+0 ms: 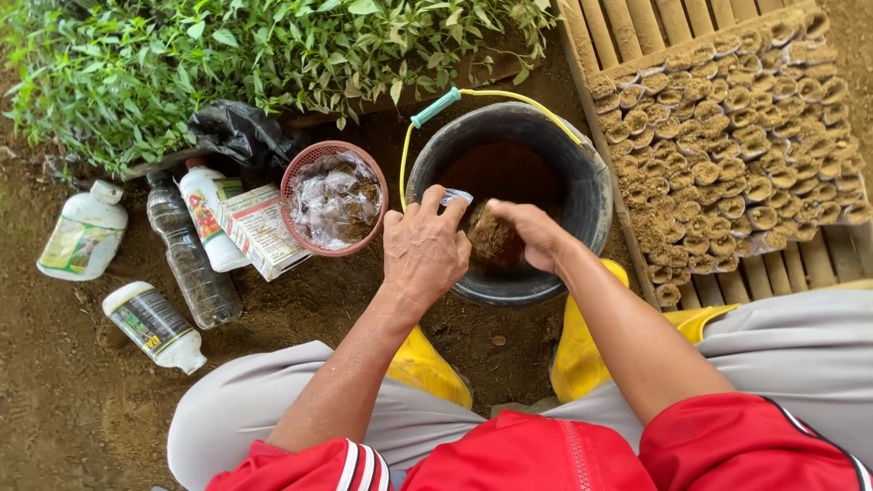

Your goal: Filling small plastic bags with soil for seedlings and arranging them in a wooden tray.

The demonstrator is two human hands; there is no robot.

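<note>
A small clear plastic bag (pixel 455 196) is pinched by the closed left hand (pixel 423 250) over the round black bucket (pixel 591 205). A clump of crumbly brown soil (pixel 494 241) is gripped by the right hand (pixel 535 232). Beside the bucket, rows of soil-filled bags (pixel 737 136) are packed on bamboo slats (pixel 655 23).

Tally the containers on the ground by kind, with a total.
White plastic bottles lying or standing on the soil: 3
Clear plastic bottle with a dark cap: 1
Round black bucket of brown soil with a yellow handle: 1
Small pink plastic basket of clear bags: 1
Total: 6
</note>
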